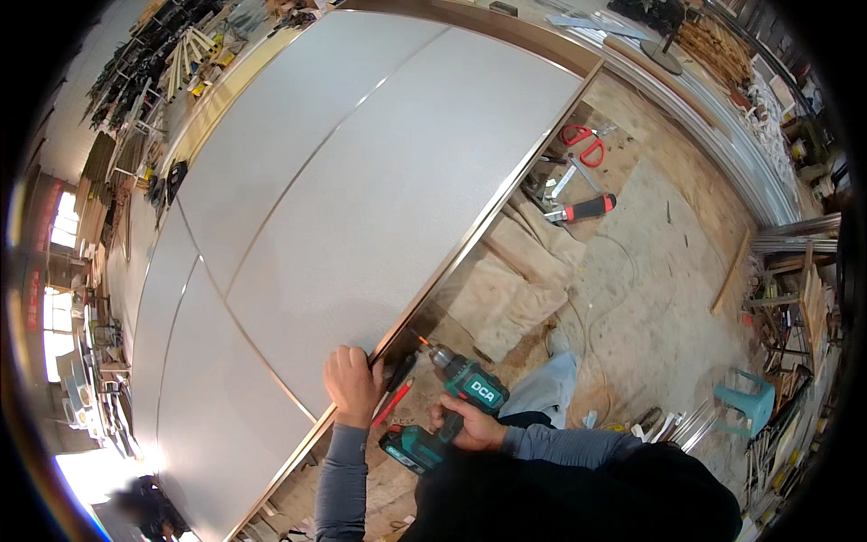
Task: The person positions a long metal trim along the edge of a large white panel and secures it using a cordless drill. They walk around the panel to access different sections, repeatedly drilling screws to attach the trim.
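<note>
A large pale grey panel [379, 199] with thin metallic strips and a metal-trimmed edge stretches out in front of me. My left hand [352, 384] is closed at the panel's near edge, its fingers curled over the top. My right hand [474, 426] grips a green and black cordless drill [476, 387] by its handle. The drill's bit, with an orange part on it, points toward the side of that edge, and whether it touches is too small to tell. Between the two hands are a black-handled tool [401, 370] and a red, pencil-like stick [392, 404]; what supports them is hidden.
Red-handled scissors [582, 144], a red-and-black-handled tool [587, 208] and beige cloth [510, 280] lie right of the panel. A teal stool [746, 402] stands at right. Long metal profiles [750, 154] run along the far right. Another person [149, 510] is at lower left.
</note>
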{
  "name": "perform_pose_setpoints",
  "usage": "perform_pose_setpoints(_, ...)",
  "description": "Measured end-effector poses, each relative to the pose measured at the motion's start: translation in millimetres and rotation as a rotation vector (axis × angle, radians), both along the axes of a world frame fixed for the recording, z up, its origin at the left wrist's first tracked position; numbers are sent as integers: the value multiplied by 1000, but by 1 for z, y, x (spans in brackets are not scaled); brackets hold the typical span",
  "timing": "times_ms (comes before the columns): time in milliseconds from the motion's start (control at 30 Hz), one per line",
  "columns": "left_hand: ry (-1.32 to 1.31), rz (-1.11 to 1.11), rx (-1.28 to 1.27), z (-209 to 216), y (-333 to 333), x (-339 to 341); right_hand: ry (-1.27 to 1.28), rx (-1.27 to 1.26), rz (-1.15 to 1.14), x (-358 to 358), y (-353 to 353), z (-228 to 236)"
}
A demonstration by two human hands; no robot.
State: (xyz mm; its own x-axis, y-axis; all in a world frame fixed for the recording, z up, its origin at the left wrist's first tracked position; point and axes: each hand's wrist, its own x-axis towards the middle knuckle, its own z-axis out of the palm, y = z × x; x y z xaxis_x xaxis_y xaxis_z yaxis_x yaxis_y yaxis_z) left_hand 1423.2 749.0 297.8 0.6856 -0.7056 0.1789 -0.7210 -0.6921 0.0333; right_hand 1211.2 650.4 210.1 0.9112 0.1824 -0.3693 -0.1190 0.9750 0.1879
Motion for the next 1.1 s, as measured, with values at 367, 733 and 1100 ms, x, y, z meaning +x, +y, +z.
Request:
perform_pose_setpoints(367,-6,15,-7,-4,4,0,63,-103,23,10,-7,20)
perform_pose_setpoints(733,-9,-22,-77,0,6,-1,44,-71,31,10,-5,8)
perform_pose_setpoints(1100,-7,11,-73,-7,11,1,40,-137,30,14,-5,12)
